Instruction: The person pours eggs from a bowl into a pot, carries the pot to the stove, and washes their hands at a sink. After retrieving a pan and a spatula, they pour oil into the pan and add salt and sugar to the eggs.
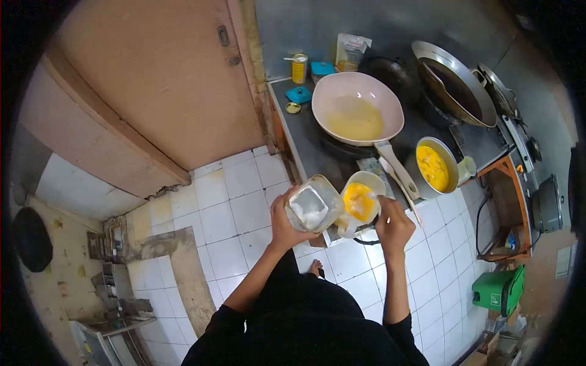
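My left hand (285, 221) is wrapped round a clear plastic container (315, 204) with a little white powder at its bottom. To its right, a translucent cup (370, 177) with a handle stands at the counter's front edge, holding yellow-orange beaten egg (359, 203). My right hand (394, 226) is closed over the cup's right rim, its fingers pinched together. A small pale shape shows at the fingertips, too blurred to name. Beyond both hands, a pink frying pan (329, 100) sits on the stove with oil in it.
A pot (453, 168) of yellow egg mixture stands right of the pan's handle, beside long chopsticks (403, 192). A large wok (452, 58) of dark oil is at the back right. A yellow can (299, 69) and a blue lid (298, 94) lie back left. A green bin (499, 291) is on the floor.
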Motion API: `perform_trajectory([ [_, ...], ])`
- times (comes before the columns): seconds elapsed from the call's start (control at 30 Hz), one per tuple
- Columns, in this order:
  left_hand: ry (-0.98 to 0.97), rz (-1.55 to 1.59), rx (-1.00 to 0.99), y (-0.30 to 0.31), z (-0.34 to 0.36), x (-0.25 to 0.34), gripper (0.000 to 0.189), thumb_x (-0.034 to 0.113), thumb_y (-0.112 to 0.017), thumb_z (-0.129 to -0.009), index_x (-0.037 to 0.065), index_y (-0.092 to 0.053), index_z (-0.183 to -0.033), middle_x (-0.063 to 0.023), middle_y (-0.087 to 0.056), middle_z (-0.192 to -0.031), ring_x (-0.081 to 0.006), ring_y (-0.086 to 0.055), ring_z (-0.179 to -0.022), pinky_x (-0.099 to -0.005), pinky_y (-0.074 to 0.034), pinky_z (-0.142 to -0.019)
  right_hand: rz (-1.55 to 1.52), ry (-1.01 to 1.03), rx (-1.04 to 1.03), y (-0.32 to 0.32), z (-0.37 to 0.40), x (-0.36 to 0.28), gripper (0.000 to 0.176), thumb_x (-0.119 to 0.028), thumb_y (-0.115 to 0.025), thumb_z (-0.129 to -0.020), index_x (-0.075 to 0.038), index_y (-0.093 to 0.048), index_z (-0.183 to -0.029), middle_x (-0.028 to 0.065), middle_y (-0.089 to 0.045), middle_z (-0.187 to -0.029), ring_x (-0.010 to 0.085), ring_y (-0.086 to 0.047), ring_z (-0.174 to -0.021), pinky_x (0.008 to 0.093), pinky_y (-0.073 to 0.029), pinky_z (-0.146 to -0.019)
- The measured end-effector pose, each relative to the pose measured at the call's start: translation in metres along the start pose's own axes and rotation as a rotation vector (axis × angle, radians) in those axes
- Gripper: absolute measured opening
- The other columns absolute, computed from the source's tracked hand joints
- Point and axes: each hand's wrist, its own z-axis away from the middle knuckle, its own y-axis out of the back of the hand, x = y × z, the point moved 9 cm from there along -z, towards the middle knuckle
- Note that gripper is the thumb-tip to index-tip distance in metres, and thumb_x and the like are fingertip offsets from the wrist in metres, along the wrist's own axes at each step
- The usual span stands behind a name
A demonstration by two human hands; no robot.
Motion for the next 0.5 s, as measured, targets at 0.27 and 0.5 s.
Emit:
perform_trajectory([
  [0.27,-0.008,0.094,-0.088,-0.014,-0.047,-0.057,0.108,0.028,-0.089,-0.036,0.001,-0.036,-0.126,-0.0158,-0.048,-0.113,-0.0333,-0.046,-0.107,-0.0412,-0.038,-0.092,0.063,0.357,0.034,-0.066,-0.021,-0.113,0.028,-0.003,-0.062,-0.060,-0.009,-0.068,-0.087,0.0030,-0.056,-0.063,0.0192,-0.051,-0.051,0.0320,-0.039,-0.048],
  [0.5,0.069,-0.160,0.023,0.022,-0.120,-0.171,0.100,0.036,-0.087,-0.045,0.000,-0.040,-0.125,-0.0169,-0.047,-0.123,-0.0336,-0.043,-0.114,-0.0423,-0.032,-0.096,0.095,0.181,-0.259,-0.251,-0.074,-0.133,0.024,-0.013,-0.063,-0.062,-0.006,-0.066,-0.085,0.0045,-0.062,-0.078,0.0242,-0.051,-0.078,0.0364,-0.038,-0.067],
])
